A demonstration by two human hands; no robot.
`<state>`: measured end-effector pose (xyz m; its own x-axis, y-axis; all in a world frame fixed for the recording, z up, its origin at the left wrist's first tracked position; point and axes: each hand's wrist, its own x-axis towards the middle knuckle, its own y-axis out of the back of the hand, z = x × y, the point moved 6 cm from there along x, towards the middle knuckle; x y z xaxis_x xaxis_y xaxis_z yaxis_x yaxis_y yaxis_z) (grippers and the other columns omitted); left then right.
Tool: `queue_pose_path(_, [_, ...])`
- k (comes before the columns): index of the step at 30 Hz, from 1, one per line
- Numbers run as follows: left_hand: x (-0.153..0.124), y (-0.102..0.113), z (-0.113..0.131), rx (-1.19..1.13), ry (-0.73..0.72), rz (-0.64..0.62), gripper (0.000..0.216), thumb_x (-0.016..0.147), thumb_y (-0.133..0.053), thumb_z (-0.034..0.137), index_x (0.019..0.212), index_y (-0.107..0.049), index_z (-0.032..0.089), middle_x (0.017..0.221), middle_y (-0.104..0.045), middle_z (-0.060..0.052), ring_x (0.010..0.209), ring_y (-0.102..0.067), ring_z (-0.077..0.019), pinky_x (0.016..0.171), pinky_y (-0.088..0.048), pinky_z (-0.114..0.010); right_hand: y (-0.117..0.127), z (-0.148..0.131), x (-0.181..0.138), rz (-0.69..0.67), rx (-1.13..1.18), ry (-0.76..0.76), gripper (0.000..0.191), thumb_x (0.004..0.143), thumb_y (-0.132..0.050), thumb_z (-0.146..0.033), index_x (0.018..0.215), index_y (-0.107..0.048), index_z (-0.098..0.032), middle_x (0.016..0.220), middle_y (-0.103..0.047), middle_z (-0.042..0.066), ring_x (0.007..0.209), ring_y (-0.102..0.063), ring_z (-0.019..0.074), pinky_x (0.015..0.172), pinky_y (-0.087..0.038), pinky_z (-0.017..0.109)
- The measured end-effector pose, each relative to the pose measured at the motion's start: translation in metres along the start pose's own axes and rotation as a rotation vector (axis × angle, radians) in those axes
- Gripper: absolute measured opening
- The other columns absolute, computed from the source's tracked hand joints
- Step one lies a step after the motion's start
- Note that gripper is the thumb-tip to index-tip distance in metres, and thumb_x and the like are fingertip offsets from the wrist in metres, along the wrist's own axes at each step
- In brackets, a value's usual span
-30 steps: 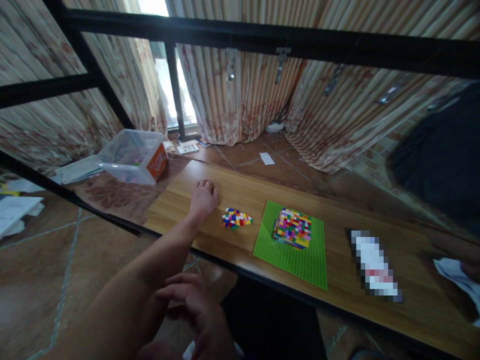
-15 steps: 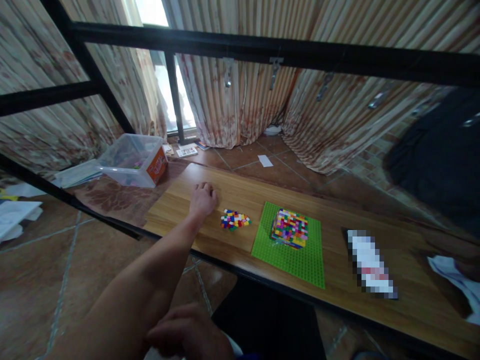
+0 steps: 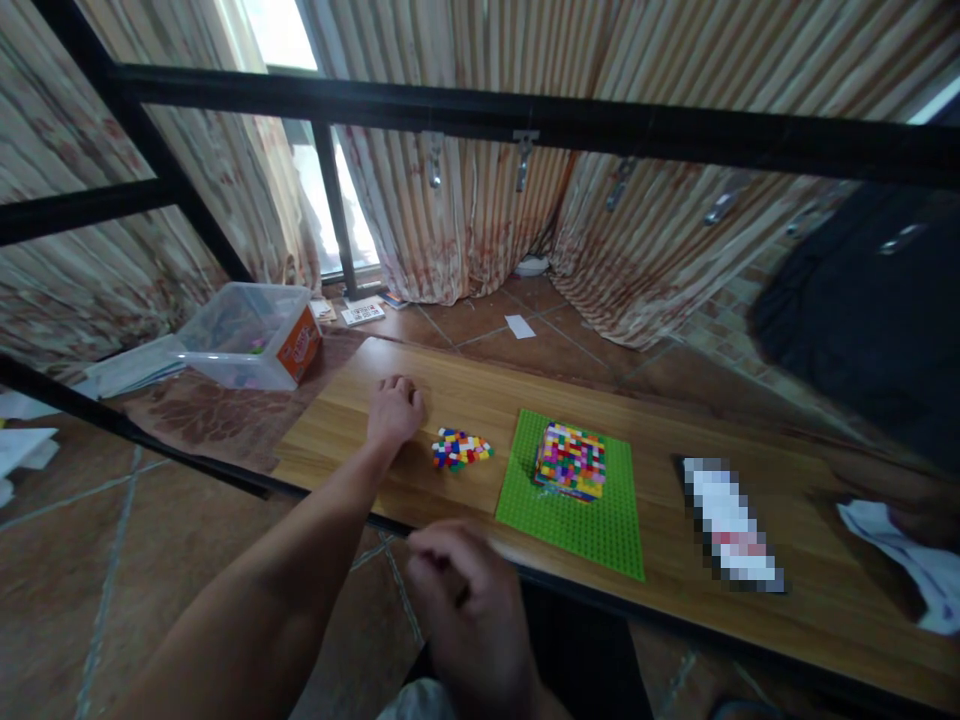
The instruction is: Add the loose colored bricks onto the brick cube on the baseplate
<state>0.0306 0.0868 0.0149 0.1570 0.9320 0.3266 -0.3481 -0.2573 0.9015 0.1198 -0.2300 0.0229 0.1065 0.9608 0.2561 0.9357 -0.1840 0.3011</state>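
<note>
My left hand [image 3: 394, 411] rests on the wooden tabletop [image 3: 480, 388], fingers curled under in a loose fist, just left of a small heap of coloured bricks [image 3: 460, 448]. A green baseplate [image 3: 577, 510] lies to the right of the heap with a multicoloured brick block [image 3: 571, 461] standing on it. My right hand [image 3: 469, 605] hangs low in front of the table's near edge, fingers curled in, and nothing shows in it.
A clear plastic bin [image 3: 247, 334] with an orange label sits on the floor at the left. A blurred-out flat item [image 3: 729, 523] lies on the table's right part. A black metal frame [image 3: 525, 110] crosses above. Curtains hang behind.
My right hand has risen from the bottom edge toward the table's near edge. My left hand has stayed by the brick heap. The view has shifted slightly.
</note>
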Motion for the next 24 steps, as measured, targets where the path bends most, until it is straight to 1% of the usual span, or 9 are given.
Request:
queue_pose_path(1, [0.000, 0.000, 0.000, 0.001, 0.000, 0.006, 0.024, 0.087, -0.045, 0.026, 0.095, -0.065, 0.017, 0.107, -0.065, -0.012, 0.105, -0.055, -0.0283, 0.097, -0.042, -0.041, 0.010, 0.006, 0.039, 0.046, -0.031, -0.021, 0.033, 0.092, -0.047, -0.025, 0.120, -0.064, -0.025, 0.108, -0.067, 0.007, 0.107, -0.061, 0.0205, 0.091, -0.050, 0.035])
queue_pose_path(3, [0.000, 0.000, 0.000, 0.003, -0.001, 0.019, 0.024, 0.087, -0.044, 0.026, 0.095, -0.065, 0.017, 0.107, -0.065, -0.012, 0.105, -0.055, -0.0281, 0.097, -0.042, -0.041, 0.032, 0.024, 0.103, 0.180, -0.253, -0.165, 0.033, 0.093, -0.044, -0.021, 0.120, -0.063, -0.021, 0.107, -0.066, 0.010, 0.099, -0.063, 0.0214, 0.088, -0.050, 0.036])
queue_pose_path(4, [-0.001, 0.001, 0.000, 0.003, -0.002, 0.024, 0.025, 0.087, -0.044, 0.025, 0.095, -0.065, 0.017, 0.106, -0.065, -0.012, 0.105, -0.055, -0.0281, 0.097, -0.042, -0.041, 0.041, 0.029, 0.126, 0.233, -0.359, -0.174, 0.034, 0.091, -0.044, -0.019, 0.120, -0.063, -0.017, 0.105, -0.066, 0.012, 0.096, -0.063, 0.0227, 0.087, -0.050, 0.037])
queue_pose_path(6, [-0.001, 0.001, 0.000, 0.001, -0.006, 0.025, 0.025, 0.087, -0.043, 0.025, 0.095, -0.066, 0.017, 0.106, -0.065, -0.012, 0.105, -0.055, -0.0283, 0.097, -0.042, -0.041, 0.050, 0.039, 0.153, 0.265, -0.546, -0.211, 0.036, 0.089, -0.044, -0.013, 0.120, -0.062, -0.012, 0.105, -0.064, 0.015, 0.096, -0.062, 0.0249, 0.086, -0.049, 0.037])
queue_pose_path(10, [-0.001, 0.001, -0.001, -0.010, 0.001, 0.022, 0.027, 0.087, -0.044, 0.026, 0.099, -0.065, 0.017, 0.109, -0.065, -0.012, 0.106, -0.055, -0.0287, 0.098, -0.042, -0.041, 0.049, 0.056, 0.164, 0.178, -0.758, -0.304, 0.034, 0.086, -0.044, -0.006, 0.113, -0.064, -0.010, 0.105, -0.064, 0.017, 0.094, -0.062, 0.0253, 0.081, -0.048, 0.033])
queue_pose_path(13, [-0.001, 0.000, -0.002, 0.002, 0.002, 0.022, 0.029, 0.087, -0.043, 0.027, 0.101, -0.066, 0.016, 0.111, -0.065, -0.013, 0.106, -0.055, -0.0291, 0.099, -0.042, -0.041, 0.045, 0.063, 0.167, 0.088, -0.811, -0.342, 0.032, 0.085, -0.044, -0.003, 0.105, -0.067, -0.012, 0.102, -0.065, 0.015, 0.095, -0.063, 0.0246, 0.080, -0.048, 0.032])
queue_pose_path(15, [0.001, 0.000, -0.003, 0.015, 0.001, 0.020, 0.030, 0.086, -0.043, 0.027, 0.102, -0.065, 0.015, 0.111, -0.065, -0.013, 0.106, -0.055, -0.0294, 0.099, -0.042, -0.041, 0.044, 0.064, 0.170, 0.061, -0.825, -0.343, 0.032, 0.084, -0.043, -0.002, 0.101, -0.068, -0.013, 0.101, -0.066, 0.014, 0.095, -0.062, 0.0239, 0.080, -0.047, 0.031])
queue_pose_path(20, [0.003, -0.001, -0.003, 0.013, -0.009, 0.006, 0.030, 0.086, -0.042, 0.029, 0.100, -0.066, 0.017, 0.110, -0.066, -0.013, 0.106, -0.055, -0.0298, 0.099, -0.041, -0.042, 0.045, 0.063, 0.172, 0.087, -0.788, -0.287, 0.028, 0.083, -0.044, -0.003, 0.090, -0.068, -0.016, 0.094, -0.066, 0.012, 0.091, -0.062, 0.0232, 0.078, -0.048, 0.032])
queue_pose_path(24, [0.004, 0.002, -0.002, 0.008, -0.010, 0.000, 0.029, 0.085, -0.042, 0.030, 0.099, -0.066, 0.018, 0.110, -0.065, -0.013, 0.106, -0.055, -0.0303, 0.099, -0.042, -0.043, 0.045, 0.060, 0.170, 0.129, -0.740, -0.238, 0.023, 0.086, -0.049, -0.008, 0.095, -0.067, -0.018, 0.095, -0.065, 0.011, 0.089, -0.061, 0.0226, 0.077, -0.049, 0.032])
